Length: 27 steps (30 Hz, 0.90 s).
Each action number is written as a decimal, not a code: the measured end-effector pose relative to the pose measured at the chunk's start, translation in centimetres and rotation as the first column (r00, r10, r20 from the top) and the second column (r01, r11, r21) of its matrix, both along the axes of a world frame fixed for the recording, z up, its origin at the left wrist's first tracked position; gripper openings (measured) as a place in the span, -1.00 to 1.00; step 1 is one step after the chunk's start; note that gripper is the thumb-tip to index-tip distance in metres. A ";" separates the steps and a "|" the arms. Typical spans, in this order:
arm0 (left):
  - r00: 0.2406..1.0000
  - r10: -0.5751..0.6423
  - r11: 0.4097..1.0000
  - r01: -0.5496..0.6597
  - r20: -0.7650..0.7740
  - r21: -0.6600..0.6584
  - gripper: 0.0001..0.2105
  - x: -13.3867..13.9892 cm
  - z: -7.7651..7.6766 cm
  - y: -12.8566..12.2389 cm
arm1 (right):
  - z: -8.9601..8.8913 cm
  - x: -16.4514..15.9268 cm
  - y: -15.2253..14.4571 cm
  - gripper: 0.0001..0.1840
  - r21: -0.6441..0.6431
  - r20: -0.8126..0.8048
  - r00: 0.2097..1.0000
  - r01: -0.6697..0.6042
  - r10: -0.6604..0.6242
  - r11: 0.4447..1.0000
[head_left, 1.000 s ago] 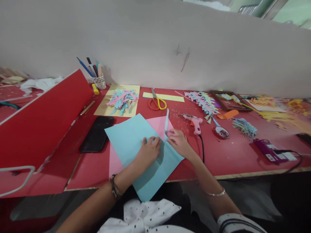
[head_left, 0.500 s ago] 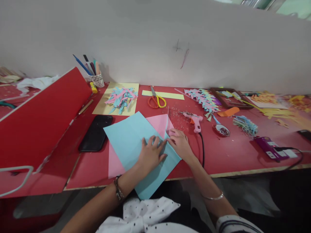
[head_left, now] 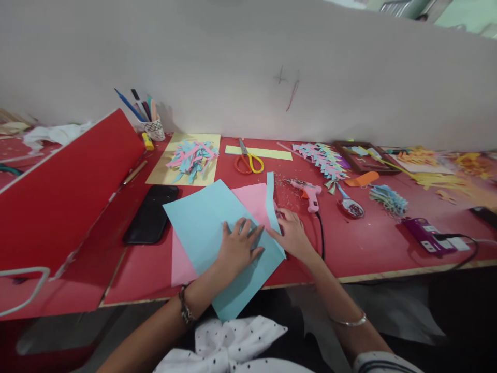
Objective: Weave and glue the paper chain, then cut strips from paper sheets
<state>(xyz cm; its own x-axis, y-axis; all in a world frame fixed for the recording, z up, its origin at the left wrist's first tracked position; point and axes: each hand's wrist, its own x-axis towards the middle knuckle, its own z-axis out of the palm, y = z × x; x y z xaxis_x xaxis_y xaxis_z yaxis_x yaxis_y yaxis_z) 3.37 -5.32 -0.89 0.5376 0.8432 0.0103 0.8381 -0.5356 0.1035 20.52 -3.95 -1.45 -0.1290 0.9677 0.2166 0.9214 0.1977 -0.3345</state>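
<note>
My left hand (head_left: 237,247) lies with spread fingers on a light blue paper sheet (head_left: 204,217), pressing it to the table. A narrow blue paper strip (head_left: 271,197) stands up along the sheet's right edge, its upper end apart from the sheet and its lower end still joined. Thumb and fingers of my right hand (head_left: 292,234) are closed on this strip. Beneath the blue sheet lies a pink paper sheet (head_left: 182,265), showing at the lower left and near the strip.
Scissors (head_left: 248,161) and a pink glue gun (head_left: 306,192) lie beyond my hands. At left are a black phone (head_left: 150,215), a pile of paper strips (head_left: 193,158) and a tilted red board (head_left: 73,202). A purple power strip (head_left: 427,237) sits at right.
My right hand has moved slightly right with the blue strip, which now stands wider and further away from the sheet's edge. My left hand stays pressed on the sheet.
</note>
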 end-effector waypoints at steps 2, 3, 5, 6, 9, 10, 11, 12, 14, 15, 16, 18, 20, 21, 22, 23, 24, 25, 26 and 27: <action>1.000 0.023 1.000 -0.023 -0.009 -0.004 -0.57 -0.1 0.2 -0.1 | 0.4 -0.4 -0.6 -0.79 -0.031 0.011 1.000 -0.002 0.002 1.000; 0.999 0.038 0.999 -0.038 -0.014 -0.001 -0.57 -0.2 0.3 -0.2 | 0.7 -0.7 -0.8 -0.79 -0.053 0.017 1.000 -0.007 0.008 0.999; 0.997 0.069 0.998 -0.069 -0.022 0.005 -0.57 -0.4 0.4 -0.4 | 1.5 -1.3 -1.1 -0.79 -0.099 0.032 0.999 -0.008 0.011 0.995; 0.996 0.088 0.996 -0.087 -0.026 0.008 -0.57 -0.6 0.4 -0.5 | 1.8 -1.6 -1.2 -0.79 -0.122 0.042 0.999 -0.006 0.012 0.992; 0.990 0.136 0.991 -0.135 -0.030 0.016 -0.58 -1.0 0.4 -0.6 | 2.5 -2.3 -0.9 -0.75 -0.179 0.079 0.996 -0.012 0.027 0.984; 0.989 0.146 0.989 -0.145 -0.029 0.015 -0.58 -1.2 0.3 -0.6 | 2.5 -2.4 -0.7 -0.73 -0.191 0.089 0.995 -0.019 0.036 0.981; 0.988 0.152 0.988 -0.151 -0.028 0.011 -0.58 -1.4 0.3 -0.7 | 2.5 -2.4 -0.6 -0.70 -0.199 0.094 0.995 -0.026 0.045 0.980; 0.988 0.155 0.988 -0.155 -0.026 0.004 -0.58 -1.5 0.2 -0.7 | 2.3 -2.4 -0.5 -0.69 -0.202 0.094 0.994 -0.031 0.051 0.979; 0.986 0.164 0.986 -0.164 -0.020 -0.009 -0.58 -1.6 0.0 -0.7 | 2.0 -2.2 -0.3 -0.70 -0.204 0.085 0.994 -0.044 0.062 0.978; 0.986 0.168 0.986 -0.168 -0.016 -0.015 -0.58 -1.7 0.0 -0.8 | 1.8 -2.1 -0.2 -0.70 -0.205 0.075 0.995 -0.051 0.068 0.977; 0.985 0.173 0.985 -0.174 -0.010 -0.019 -0.58 -1.7 -0.1 -0.8 | 1.6 -2.0 -0.2 -0.71 -0.206 0.066 0.995 -0.057 0.072 0.977; 0.984 0.178 0.984 -0.178 0.004 -0.020 -0.58 -1.7 -0.2 -0.8 | 1.3 -1.8 -0.2 -0.71 -0.205 0.052 0.995 -0.069 0.081 0.976; 0.985 0.173 0.985 -0.173 0.024 -0.008 -0.58 -1.8 -0.4 -0.8 | 1.1 -1.7 -0.2 -0.70 -0.191 0.045 0.995 -0.074 0.084 0.979; 0.985 0.166 0.986 -0.167 0.037 0.002 -0.58 -1.8 -0.5 -0.8 | 1.0 -1.6 -0.2 -0.70 -0.180 0.044 0.996 -0.072 0.081 0.981; 0.986 0.161 0.987 -0.161 0.050 0.011 -0.58 -1.9 -0.5 -0.8 | 0.9 -1.6 -0.2 -0.70 -0.168 0.044 0.996 -0.070 0.079 0.983; 0.986 0.155 0.988 -0.156 0.059 0.016 -0.58 -2.0 -0.6 -0.8 | 0.8 -1.6 -0.2 -0.70 -0.157 0.045 0.996 -0.067 0.075 0.985; 0.986 0.152 0.988 -0.154 0.065 0.017 -0.59 -2.1 -0.7 -0.9 | 0.7 -1.5 -0.3 -0.70 -0.149 0.045 0.996 -0.064 0.072 0.987; 0.986 0.152 0.988 -0.154 0.066 0.014 -0.59 -2.2 -0.7 -0.9 | 0.7 -1.5 -0.3 -0.71 -0.145 0.044 0.997 -0.063 0.070 0.987; 0.986 0.155 0.988 -0.156 0.064 0.009 -0.59 -2.3 -0.7 -0.9 | 0.6 -1.5 -0.3 -0.71 -0.143 0.043 0.997 -0.063 0.070 0.988; 0.985 0.160 0.987 -0.160 0.060 0.004 -0.59 -2.5 -0.7 -0.9 | 0.5 -1.5 -0.3 -0.71 -0.142 0.043 0.997 -0.064 0.071 0.988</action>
